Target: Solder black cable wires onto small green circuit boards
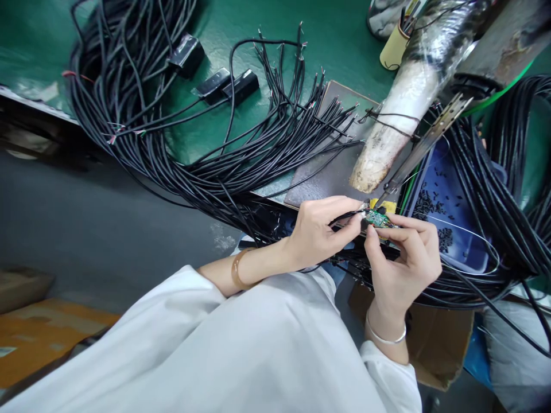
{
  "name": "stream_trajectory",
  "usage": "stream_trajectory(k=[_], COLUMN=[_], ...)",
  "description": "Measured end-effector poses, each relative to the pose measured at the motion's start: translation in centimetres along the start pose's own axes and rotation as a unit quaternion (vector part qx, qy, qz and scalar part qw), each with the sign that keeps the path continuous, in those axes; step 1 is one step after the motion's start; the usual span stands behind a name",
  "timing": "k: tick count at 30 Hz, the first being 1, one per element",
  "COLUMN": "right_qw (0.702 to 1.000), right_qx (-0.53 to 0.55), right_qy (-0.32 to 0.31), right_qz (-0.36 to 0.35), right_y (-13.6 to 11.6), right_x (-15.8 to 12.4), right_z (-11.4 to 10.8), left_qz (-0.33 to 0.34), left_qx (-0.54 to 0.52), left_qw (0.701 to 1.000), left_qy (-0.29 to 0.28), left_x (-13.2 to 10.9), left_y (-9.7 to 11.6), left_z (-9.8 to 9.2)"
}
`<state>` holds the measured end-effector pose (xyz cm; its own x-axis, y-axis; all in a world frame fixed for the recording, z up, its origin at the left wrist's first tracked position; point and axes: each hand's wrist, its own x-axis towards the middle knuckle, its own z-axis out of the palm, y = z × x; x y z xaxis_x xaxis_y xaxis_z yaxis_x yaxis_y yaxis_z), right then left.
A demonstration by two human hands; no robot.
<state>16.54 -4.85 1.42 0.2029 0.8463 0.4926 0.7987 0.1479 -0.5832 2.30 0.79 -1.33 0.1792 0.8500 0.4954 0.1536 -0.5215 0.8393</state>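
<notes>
My left hand is closed in a pinch on the end of a thin black cable. My right hand pinches a small green circuit board between thumb and forefinger. The cable tip meets the board right under the tip of a soldering iron that slants down from the upper right. A yellow pad lies just behind the board. Both hands hover at the front edge of the green bench.
A big bundle of black cables with stripped ends fans across the bench. A blue tray with small black parts sits at the right. A wrapped grey duct hangs over a dark mat. Cardboard box below.
</notes>
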Motion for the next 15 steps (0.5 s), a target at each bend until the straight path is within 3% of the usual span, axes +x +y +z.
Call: stream_trajectory(k=[5,9,12,15], right_qw=[1.0,1.0,1.0,0.997], right_qx=[-0.003,0.01,0.025,0.055], right_qy=[0.001,-0.01,-0.016,-0.046], right_qz=[-0.001,0.003,0.008,0.038], right_y=[-0.1,0.0,-0.3,-1.0], right_x=[0.1,0.0,-0.2,-1.1], right_z=[-0.1,-0.1,-0.2,-1.5], left_qz=[-0.01,-0.096,-0.21,-0.297], left_qx=[-0.003,-0.049,-0.135,-0.25], left_qw=[1.0,0.994,0.964,0.907], left_qy=[0.001,-0.032,-0.089,-0.162], left_x=[0.0,-0.2,-0.1,0.2], left_y=[0.0,0.3,0.6,0.9], left_z=[0.0,0.0,-0.2,-0.8])
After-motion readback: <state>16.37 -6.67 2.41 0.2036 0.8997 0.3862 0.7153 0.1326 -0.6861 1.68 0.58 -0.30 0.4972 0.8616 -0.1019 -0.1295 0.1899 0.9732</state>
